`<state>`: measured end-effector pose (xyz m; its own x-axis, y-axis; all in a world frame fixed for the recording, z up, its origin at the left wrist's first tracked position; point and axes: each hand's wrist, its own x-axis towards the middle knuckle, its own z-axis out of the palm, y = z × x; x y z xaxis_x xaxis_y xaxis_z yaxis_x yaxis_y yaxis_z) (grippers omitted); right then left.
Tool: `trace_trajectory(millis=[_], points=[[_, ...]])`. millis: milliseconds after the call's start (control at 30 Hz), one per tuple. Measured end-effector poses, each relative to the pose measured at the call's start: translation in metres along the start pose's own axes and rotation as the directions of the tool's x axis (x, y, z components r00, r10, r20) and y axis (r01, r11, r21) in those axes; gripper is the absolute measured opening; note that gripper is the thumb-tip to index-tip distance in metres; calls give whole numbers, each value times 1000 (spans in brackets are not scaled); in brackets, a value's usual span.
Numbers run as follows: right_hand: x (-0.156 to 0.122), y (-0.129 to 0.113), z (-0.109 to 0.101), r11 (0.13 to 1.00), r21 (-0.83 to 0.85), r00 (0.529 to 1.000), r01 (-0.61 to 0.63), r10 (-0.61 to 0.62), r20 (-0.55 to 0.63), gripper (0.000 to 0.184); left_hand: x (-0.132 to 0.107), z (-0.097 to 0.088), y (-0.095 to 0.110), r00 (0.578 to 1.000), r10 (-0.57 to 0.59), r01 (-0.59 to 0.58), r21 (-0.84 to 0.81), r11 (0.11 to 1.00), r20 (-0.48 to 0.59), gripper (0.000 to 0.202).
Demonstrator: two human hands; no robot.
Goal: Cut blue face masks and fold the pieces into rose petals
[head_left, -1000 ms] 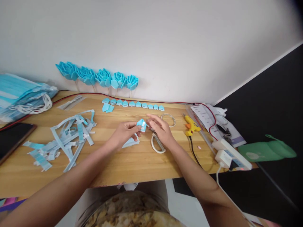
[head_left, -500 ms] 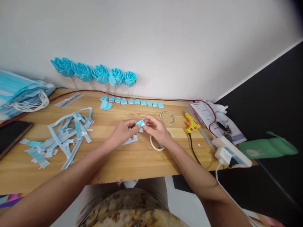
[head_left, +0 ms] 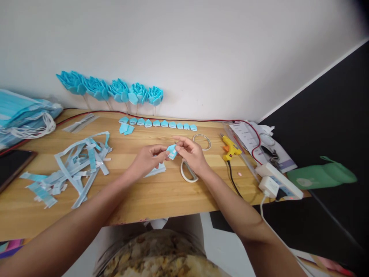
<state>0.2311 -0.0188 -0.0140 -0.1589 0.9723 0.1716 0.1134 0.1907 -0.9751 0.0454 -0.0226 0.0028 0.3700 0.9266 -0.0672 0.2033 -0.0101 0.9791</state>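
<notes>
Between my fingertips is a small folded blue fabric piece [head_left: 172, 151] with a whitish patch on its face. My left hand [head_left: 150, 158] pinches its left edge, and my right hand [head_left: 192, 154] grips the right edge with thumb and finger. Beneath my left hand lies a pale stack of cut fabric [head_left: 156, 170], partly covered. A roll of white tape [head_left: 189, 172] rests under my right hand, partly hidden. Beyond it lies a second, thinner tape ring [head_left: 202, 142]. Farther back runs a row of folded blue petals [head_left: 156, 123], with a few more at its left end.
Blue flowers on sticks [head_left: 118, 90] lean against the wall. Pale fabric scraps [head_left: 73, 165] lie left, near a phone [head_left: 15, 165] and bagged masks [head_left: 21, 111]. On the right are a yellow glue gun [head_left: 231, 150], a power strip [head_left: 278, 181] and a green bottle [head_left: 321, 176].
The blue piece has been turned in my fingers, so more of its whitish patch shows. Both hands still hold it. The whole view has shifted slightly.
</notes>
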Motion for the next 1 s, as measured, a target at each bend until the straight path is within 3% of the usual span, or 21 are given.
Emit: trace_trajectory(millis=[267,467,700,1000], points=[[1,-4,-4,998,58,999,-38,40,-34,36,5,-5,2,995,-60,60,4,998,-78,23],[3,7,1,983,144,989,-109,92,119,46,8,-7,-1,991,-62,55,-56,997,-120,26],[3,6,3,992,96,994,-83,76,82,43,7,-7,1,991,-100,94,-66,993,-90,25],[4,9,3,991,102,996,-83,79,42,43,9,-8,-9,987,-88,81,-56,995,-135,23]])
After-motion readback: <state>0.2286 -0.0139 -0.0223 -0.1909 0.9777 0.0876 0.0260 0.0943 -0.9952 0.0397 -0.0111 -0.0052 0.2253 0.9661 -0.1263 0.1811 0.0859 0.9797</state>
